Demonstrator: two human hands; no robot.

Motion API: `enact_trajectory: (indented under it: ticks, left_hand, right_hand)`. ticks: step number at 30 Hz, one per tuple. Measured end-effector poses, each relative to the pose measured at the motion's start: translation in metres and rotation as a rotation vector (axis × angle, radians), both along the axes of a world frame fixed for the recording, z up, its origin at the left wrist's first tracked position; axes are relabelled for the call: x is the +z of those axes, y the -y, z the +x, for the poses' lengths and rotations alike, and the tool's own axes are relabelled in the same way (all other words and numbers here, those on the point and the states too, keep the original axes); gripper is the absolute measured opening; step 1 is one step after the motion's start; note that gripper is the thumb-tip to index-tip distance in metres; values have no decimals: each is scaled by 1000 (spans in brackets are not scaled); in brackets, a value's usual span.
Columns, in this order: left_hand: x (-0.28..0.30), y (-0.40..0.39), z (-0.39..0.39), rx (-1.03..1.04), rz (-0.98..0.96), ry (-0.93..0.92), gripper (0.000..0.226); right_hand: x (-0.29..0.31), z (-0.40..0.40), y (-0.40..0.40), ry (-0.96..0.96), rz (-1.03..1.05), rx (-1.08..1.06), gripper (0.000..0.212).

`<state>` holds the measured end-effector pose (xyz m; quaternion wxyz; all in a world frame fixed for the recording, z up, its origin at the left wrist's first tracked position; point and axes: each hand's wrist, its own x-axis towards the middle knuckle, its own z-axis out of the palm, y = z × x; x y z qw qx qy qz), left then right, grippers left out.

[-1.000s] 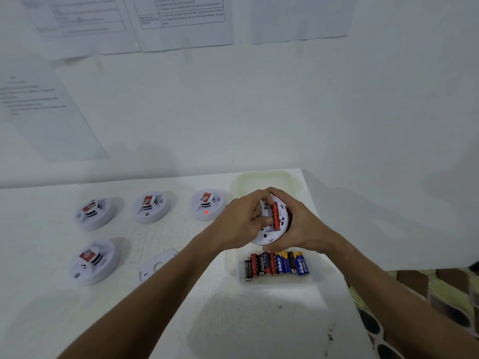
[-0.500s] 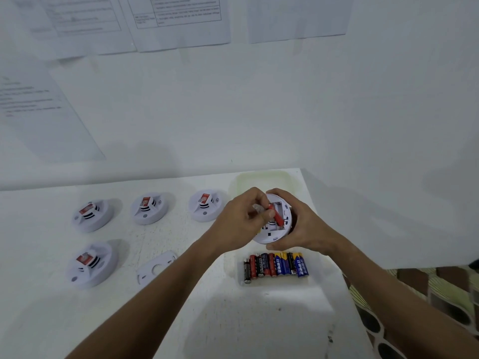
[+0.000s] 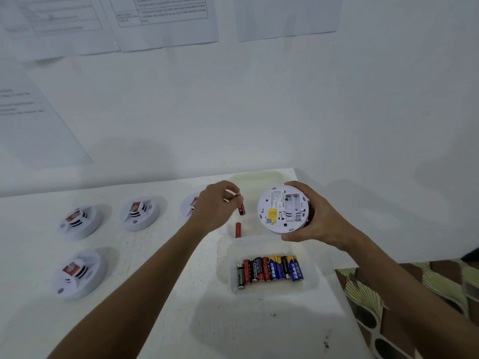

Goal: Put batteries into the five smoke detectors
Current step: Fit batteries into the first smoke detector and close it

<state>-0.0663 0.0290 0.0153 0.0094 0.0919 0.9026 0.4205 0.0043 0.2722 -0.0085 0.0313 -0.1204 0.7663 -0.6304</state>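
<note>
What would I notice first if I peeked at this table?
The right hand holds up a round white smoke detector with its battery slots bare. The left hand pinches a red battery beside it. Below, a clear plastic tray on the table holds a row of red, black and blue batteries.

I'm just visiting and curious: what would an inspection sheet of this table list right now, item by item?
Surface: white table, scuffed in places.
Job's things: four detectors face up at left, e.g.; a fifth, the held detector, is turned back up with its battery bay empty. Row of batteries in a clear tray. One loose battery lies beyond the tray.
Clutter: pale tray at the table's far edge.
Hands: left hand pinches a red battery; right hand grips the held detector.
Cables: nothing seen.
Surroundings: white wall with papers; patterned cloth at right.
</note>
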Motion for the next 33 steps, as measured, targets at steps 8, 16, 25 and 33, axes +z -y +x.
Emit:
enact_trajectory:
  ticks: [8, 16, 25, 33]
  left_hand:
    - [-28, -30, -10, -317, -681, -12, 23]
    - [-35, -31, -8, -346, -920, -14, 23]
    - [-16, -29, 31, -198, -536, -182, 21]
    - [-18, -54, 77, -468, -447, 99, 42]
  right_hand:
    - [-5, -1, -2, -2, 11, -8, 95]
    - [-8, 7, -5, 28, -3, 18, 94]
    - [-12, 36, -21, 21, -6, -47, 96]
    - [-20, 77, -57, -6, 29, -143, 94]
